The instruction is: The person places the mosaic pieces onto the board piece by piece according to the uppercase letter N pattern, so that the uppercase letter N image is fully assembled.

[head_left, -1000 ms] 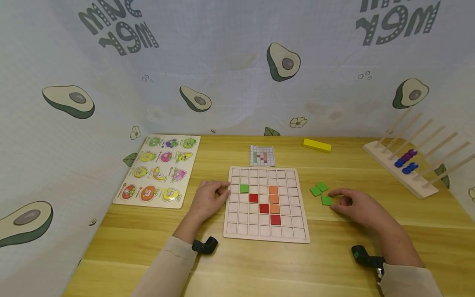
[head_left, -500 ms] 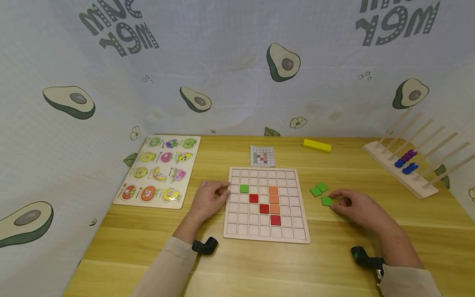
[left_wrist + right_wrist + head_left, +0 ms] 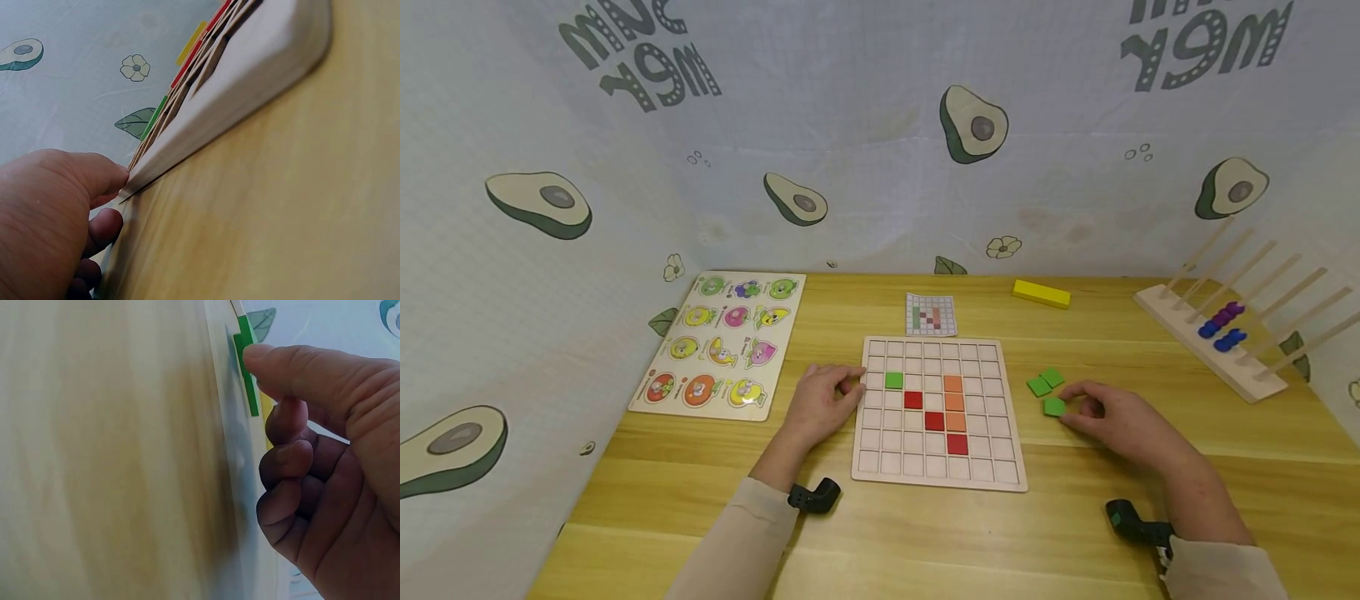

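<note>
A pale wooden grid board [image 3: 917, 465] lies in the middle of the table, holding one green tile [image 3: 893, 381], several red tiles [image 3: 957, 444] and an orange column of tiles [image 3: 953, 402]. At its left edge rests my left hand [image 3: 822, 404], index finger and thumb tips touching the side. The left wrist view shows the thumb [image 3: 103, 177] right at the board's edge, other fingers bent below. Right of the board, my right hand [image 3: 1116, 421] pinches a loose green tile [image 3: 1054, 407] between thumb and index finger. Two more green tiles [image 3: 1040, 386] lie just beyond it.
A small printed pattern card [image 3: 931, 315] sits behind the board. On the left is a fruit puzzle board [image 3: 722, 333]; a yellow bar [image 3: 1041, 293] lies at the back. A pegged wooden stand [image 3: 1206, 343] with blue and purple beads stands right. Avocado-print cloth hangs behind.
My right hand has shifted slightly left, and the green tile at its fingertips has moved left with it. The left hand and the board stay put.
</note>
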A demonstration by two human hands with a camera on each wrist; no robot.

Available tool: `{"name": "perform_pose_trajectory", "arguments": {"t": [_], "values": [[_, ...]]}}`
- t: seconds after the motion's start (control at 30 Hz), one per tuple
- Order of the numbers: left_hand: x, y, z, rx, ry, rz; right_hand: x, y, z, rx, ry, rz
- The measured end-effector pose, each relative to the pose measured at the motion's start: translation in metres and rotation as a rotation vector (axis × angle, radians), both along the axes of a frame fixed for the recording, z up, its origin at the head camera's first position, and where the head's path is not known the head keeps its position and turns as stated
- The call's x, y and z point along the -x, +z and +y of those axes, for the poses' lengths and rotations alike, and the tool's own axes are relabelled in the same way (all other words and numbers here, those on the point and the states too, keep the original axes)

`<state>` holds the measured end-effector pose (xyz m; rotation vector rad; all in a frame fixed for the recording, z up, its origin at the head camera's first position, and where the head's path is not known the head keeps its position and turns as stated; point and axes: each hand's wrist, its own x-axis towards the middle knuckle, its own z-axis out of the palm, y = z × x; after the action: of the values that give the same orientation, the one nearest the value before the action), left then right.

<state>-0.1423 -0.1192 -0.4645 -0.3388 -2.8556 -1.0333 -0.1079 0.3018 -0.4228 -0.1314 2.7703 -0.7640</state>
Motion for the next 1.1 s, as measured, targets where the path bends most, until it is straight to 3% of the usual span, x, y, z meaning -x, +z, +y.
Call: {"name": "perform_pose_trajectory", "arguments": {"t": [0.57, 0.9, 1.1], "values": [[0.0, 0.0, 0.0, -0.004, 0.0, -0.005, 0.002, 0.02, -0.038, 0.024, 0.064, 0.051], [0.0, 0.002, 0.0, -0.001, -0.016, 0.022, 0.005, 0.024, -0.061, 0.037, 0.111, 0.068], [0.0, 0.001, 0.0, -0.01, -0.005, 0.003, 0.007, 0.026, -0.076, 0.073, 0.148, 0.053]]}}
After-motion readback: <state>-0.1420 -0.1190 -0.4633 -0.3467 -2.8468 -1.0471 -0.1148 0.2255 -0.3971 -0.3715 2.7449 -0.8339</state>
